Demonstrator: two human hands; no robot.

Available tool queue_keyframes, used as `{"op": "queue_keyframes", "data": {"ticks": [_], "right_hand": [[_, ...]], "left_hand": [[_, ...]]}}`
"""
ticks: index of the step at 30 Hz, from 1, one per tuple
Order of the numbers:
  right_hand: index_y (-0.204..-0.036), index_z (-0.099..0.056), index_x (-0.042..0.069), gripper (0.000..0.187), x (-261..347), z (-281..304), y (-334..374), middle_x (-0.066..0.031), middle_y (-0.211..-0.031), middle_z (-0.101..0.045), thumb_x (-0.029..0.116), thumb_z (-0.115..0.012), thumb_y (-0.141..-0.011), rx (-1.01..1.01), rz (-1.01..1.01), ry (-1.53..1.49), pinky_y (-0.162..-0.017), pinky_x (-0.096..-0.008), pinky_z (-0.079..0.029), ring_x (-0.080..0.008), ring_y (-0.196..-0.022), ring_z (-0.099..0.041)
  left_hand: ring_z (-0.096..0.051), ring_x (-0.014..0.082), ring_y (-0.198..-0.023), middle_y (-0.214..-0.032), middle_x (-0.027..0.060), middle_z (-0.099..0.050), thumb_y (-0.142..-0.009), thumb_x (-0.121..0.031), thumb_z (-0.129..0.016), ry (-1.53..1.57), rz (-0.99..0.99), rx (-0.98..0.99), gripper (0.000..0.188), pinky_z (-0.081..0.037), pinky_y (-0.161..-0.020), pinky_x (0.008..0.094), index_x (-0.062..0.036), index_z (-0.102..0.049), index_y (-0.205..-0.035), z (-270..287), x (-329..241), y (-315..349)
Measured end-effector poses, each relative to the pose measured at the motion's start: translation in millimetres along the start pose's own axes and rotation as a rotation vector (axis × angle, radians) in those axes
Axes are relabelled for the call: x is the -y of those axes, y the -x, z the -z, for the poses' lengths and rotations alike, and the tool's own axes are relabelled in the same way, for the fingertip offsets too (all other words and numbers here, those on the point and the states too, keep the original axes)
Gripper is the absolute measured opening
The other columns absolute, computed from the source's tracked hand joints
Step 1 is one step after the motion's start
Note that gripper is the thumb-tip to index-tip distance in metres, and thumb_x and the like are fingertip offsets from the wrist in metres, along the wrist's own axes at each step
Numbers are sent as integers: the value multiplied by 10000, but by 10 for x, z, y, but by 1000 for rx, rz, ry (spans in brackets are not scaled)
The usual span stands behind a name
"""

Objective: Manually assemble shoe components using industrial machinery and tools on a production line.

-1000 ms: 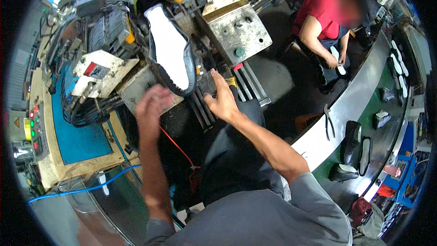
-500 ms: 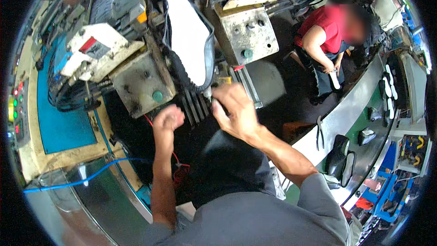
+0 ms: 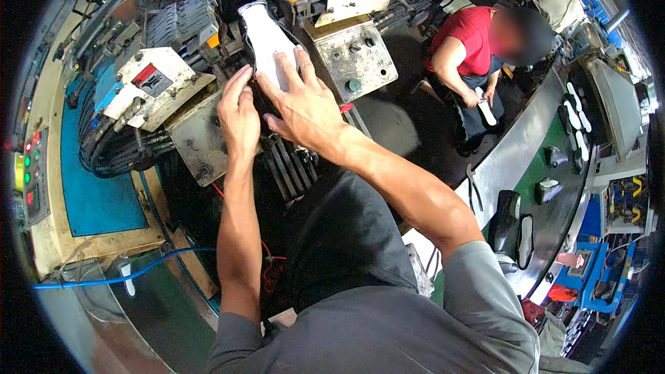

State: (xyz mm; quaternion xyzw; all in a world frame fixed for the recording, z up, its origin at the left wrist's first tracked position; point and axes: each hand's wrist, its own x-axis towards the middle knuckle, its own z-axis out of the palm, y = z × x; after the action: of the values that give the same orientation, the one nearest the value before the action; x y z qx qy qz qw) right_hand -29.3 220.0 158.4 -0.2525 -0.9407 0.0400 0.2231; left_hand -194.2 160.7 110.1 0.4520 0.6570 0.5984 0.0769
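A dark shoe upper, sole side up with a white insole board (image 3: 263, 31) showing, lies between two machine units at the upper middle. My right hand (image 3: 303, 102) rests on the near part of the white surface, fingers spread and stretched out. Close to the shoe's left near side is my left hand (image 3: 240, 116), its fingers straight and pointing forward; whether they touch the shoe I cannot tell. The near end of the shoe is hidden under my hands.
Metal control boxes (image 3: 357, 59) with knobs flank the shoe. Black ribbed bars (image 3: 291, 170) lie below. At right, a curved metal-edged bench carries pliers (image 3: 474, 187) and several shoes (image 3: 507, 218). A co-worker in red (image 3: 463, 41) sits beyond, holding a white sole-shaped piece.
Both hands have moved forward onto or beside the shoe. My right hand's bent fingers have spread over the white surface, and my left hand's curled fingers have straightened. The view has shifted slightly.
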Motion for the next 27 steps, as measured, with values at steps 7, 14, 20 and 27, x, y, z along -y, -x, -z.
{"op": "queue_keyframes", "data": {"ticks": [7, 14, 20, 27], "right_hand": [[-1615, -495, 189, 840, 47, -47, 41, -267, -1684, -387, 393, -851, -883, -12, -42, 97, -1142, -631, -513, -616, -1541, -305], [-1641, -452, 174, 869, 112, 68, 41, -282, -1687, -378, 399, -839, -896, 39, -34, 63, -1120, -666, -515, -644, -1542, -282], [-1624, -477, 181, 832, 27, 84, 59, -279, -1690, -368, 427, -825, -909, 101, -46, 51, -1092, -671, -534, -661, -1531, -286], [-1607, -511, 200, 782, 8, 19, 20, -286, -1684, -365, 473, -798, -932, 69, -26, 86, -1077, -667, -549, -663, -1510, -318]], "left_hand": [[-776, 362, -1023, -1135, 265, -778, -1025, -226, -713, -295, 103, 133, 440, -599, -905, 456, 89, -696, -1332, -1, -128, -608], [-743, 458, -1055, -1139, 280, -763, -998, -188, -675, -542, -169, 53, 368, -566, -966, 491, 73, -724, -1252, -62, 47, -709], [-695, 159, -829, -1026, 93, -729, -1089, -35, -555, 165, 331, -21, 360, -602, -735, 322, 18, -651, -1431, 66, -16, 270], [-698, 149, -769, -996, 93, -727, -1079, -22, -592, 342, 733, 124, 308, -609, -684, 300, 46, -669, -1369, 26, 496, 1788]]}}
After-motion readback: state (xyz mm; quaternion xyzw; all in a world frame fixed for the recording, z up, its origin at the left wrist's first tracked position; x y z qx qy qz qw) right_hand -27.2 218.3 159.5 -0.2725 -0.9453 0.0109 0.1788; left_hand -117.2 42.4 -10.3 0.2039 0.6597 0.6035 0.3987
